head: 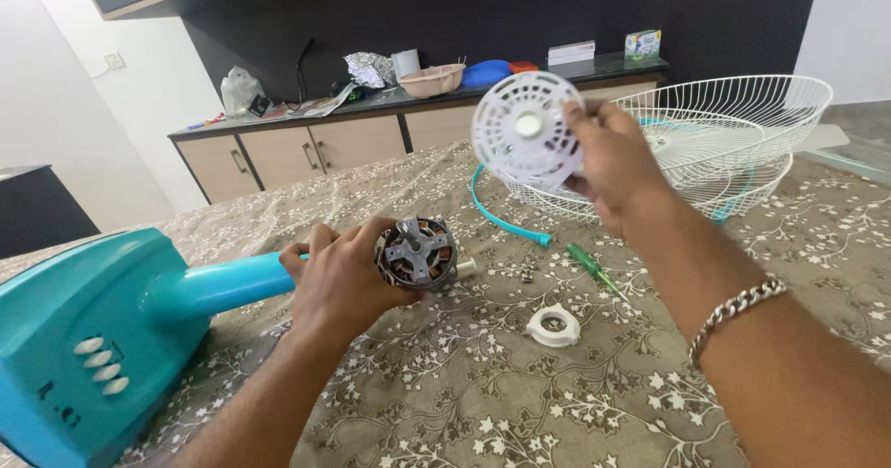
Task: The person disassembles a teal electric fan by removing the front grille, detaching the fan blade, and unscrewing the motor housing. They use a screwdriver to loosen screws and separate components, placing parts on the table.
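Observation:
My left hand (336, 278) grips a bare fan motor (417, 253) with copper windings and a metal shaft, at the end of a teal fan neck (223, 285). The neck joins a teal fan base (70, 338) with white push buttons, lying on its side at the left. My right hand (613, 162) holds up a round white slotted motor cover (524, 131) above the table, a little to the right of the motor. A metal chain bracelet (738, 308) is on my right wrist.
On the patterned tablecloth (483, 394) lie a white ring nut (553, 326), a green screwdriver (594, 268), small screws (527, 272) and a teal rim strip (501, 217). White wire fan guards (742, 125) are stacked at the back right. A cluttered counter (390, 97) runs behind.

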